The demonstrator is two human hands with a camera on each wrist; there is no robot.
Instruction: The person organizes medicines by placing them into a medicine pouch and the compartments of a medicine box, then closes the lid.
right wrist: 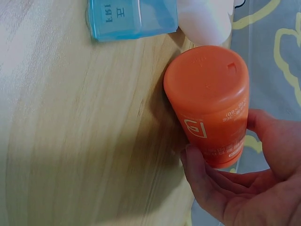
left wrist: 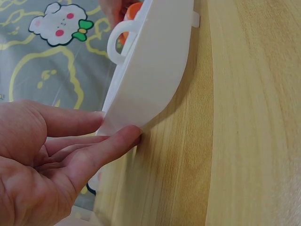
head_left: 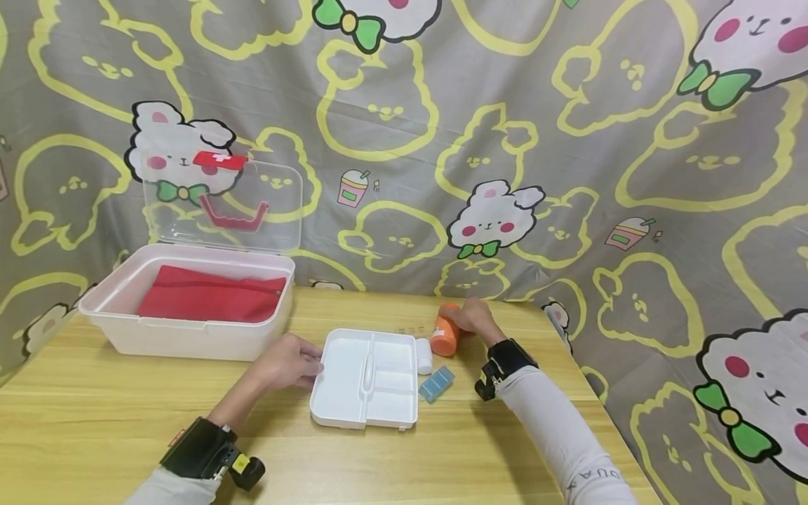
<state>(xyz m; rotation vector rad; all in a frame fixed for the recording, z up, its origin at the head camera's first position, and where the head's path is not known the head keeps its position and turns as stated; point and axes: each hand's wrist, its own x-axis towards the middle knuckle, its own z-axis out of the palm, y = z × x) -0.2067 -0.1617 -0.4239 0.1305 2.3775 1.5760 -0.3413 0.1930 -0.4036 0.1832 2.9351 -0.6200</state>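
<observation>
In the head view, my left hand (head_left: 287, 365) holds the left edge of a white divided tray (head_left: 341, 379), which lies on the table. The left wrist view shows thumb and fingertips on the tray's outer wall (left wrist: 150, 66), near a corner. My right hand (head_left: 476, 319) grips an orange bottle (head_left: 445, 333). One flat, round end of the bottle (right wrist: 207, 77) faces the right wrist camera, and its printing reads upside down. Between bottle and tray lies a small white bottle (head_left: 424, 356). A blue pill organizer (head_left: 437, 384) lies nearer, beside the tray's right side.
At the back left stands a white box (head_left: 196, 340) with its clear lid (head_left: 221, 224) raised. Inside it is a red zippered pouch (head_left: 208, 294). A patterned curtain (head_left: 404, 231) hangs behind the wooden table (head_left: 328, 470).
</observation>
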